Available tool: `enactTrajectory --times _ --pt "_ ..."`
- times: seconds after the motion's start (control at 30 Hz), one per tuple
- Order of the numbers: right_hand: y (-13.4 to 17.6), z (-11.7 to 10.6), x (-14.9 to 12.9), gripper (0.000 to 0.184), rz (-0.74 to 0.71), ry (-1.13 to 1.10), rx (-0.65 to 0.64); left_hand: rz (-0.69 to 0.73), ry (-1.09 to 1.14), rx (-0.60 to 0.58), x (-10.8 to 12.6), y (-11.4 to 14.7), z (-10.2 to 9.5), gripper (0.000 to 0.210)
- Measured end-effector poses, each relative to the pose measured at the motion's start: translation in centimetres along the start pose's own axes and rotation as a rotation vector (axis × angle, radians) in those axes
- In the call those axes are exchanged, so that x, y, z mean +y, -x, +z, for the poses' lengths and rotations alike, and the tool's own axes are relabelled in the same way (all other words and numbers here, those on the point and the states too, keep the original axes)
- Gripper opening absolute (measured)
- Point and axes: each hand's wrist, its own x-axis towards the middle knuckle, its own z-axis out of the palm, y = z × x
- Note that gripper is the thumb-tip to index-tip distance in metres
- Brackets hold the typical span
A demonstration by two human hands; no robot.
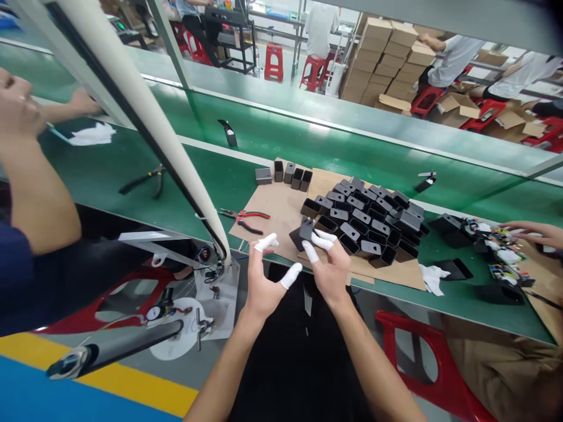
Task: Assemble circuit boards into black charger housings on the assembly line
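Note:
My left hand (pixel 266 284) is held just above the table's front edge, thumb and fingers apart with nothing between them. White finger cots cover some of its fingertips. In my right hand (pixel 331 271), also wearing white finger cots, is a small dark grey plastic housing (pixel 307 230), tilted over the cardboard. Right of it, many similar dark housings (pixel 370 247) stand packed together, some showing their open ends, others a face with a cutout. Red-handled pliers (pixel 250 214) lie on the cardboard beyond my left hand.
A cardboard sheet (pixel 281 202) covers part of the green table (pixel 206 170). Several housings (pixel 278 170) stand along its far edge. A slanted white post (pixel 176 158) rises at left, near a co-worker's arm (pixel 41 187). At right, another person's hand (pixel 539 231) touches wired parts (pixel 497 243).

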Motion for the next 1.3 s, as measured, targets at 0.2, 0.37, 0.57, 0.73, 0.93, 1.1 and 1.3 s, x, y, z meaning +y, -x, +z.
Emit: enactTrajectory --times 0.2,0.37,0.57,0.73,0.93,1.1,1.3 --pt "-1.1 1.7 4.5 0.017 -0.216 0.27 -0.164 -0.177 -0.03 0.192 -4.6 1.8 0.5 0.038" --pt "0.2 2.3 4.9 0.011 -0.237 0.284 -0.118 -0.124 -0.04 0.172 -4.9 1.7 0.4 0.031" --pt "0.0 2.2 4.9 0.019 -0.248 0.331 -0.127 -0.121 -0.061 0.154 -5.2 1.4 0.3 0.028" --pt "0.2 2.4 4.9 0.023 -0.278 0.37 -0.153 -0.127 -0.046 0.151 -5.7 1.8 0.2 0.028" --pt "0.4 2.3 4.9 0.032 -0.275 0.402 -0.153 -0.158 -0.014 0.151 -5.5 2.2 0.1 0.027" --pt "0.4 2.4 5.1 0.028 -0.306 0.415 -0.185 -0.147 -0.008 0.159 -5.2 2.3 -0.1 0.025" --pt "0.3 2.4 5.0 0.038 -0.268 0.416 -0.2 -0.127 -0.016 0.153 -4.7 2.3 -0.2 0.022"
